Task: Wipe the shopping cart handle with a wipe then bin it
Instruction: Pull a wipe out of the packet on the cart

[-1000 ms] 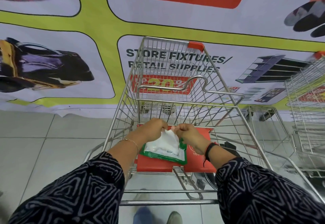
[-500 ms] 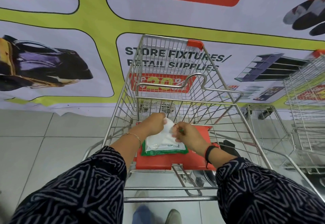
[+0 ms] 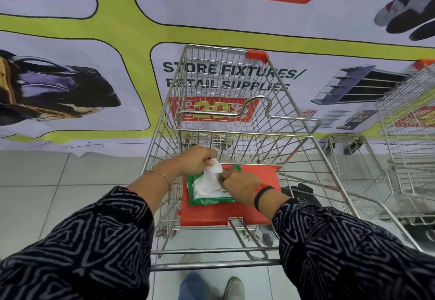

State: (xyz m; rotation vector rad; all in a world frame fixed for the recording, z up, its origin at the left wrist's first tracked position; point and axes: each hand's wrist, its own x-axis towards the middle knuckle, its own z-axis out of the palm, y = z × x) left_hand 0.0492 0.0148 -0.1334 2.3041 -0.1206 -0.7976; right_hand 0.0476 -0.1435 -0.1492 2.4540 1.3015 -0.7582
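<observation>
Left hand fingers pinch the top of a white wipe, lifting it out of the pack. Right hand presses down on the pack's right side, fingers curled over it, holding it flat; whether they also nip the wipe's edge I cannot tell. Wipe is partly out, lower part still touching the pack's opening, crumpled, soft, thin, damp-looking.

Wipe pack: flat, flexible plastic pouch, green border, white middle, glossy. It lies on the red seat flap, smooth hard plastic, roughly rectangular, inside the shopping cart, bright steel wire mesh.

Step, as I judge it: getting 1 wipe free, the very start; no wiping done yet. Cart handle is the bare metal bar near the bottom of the view, between the 2 patterned sleeves, well apart from the wipe.

Next move probably calls for a clean pull up while the right hand keeps the pack down so it does not lift along, then bringing the wipe back to the bar and closing it around the round tube. No bin is visible. Floor is pale tile; printed banner behind.
</observation>
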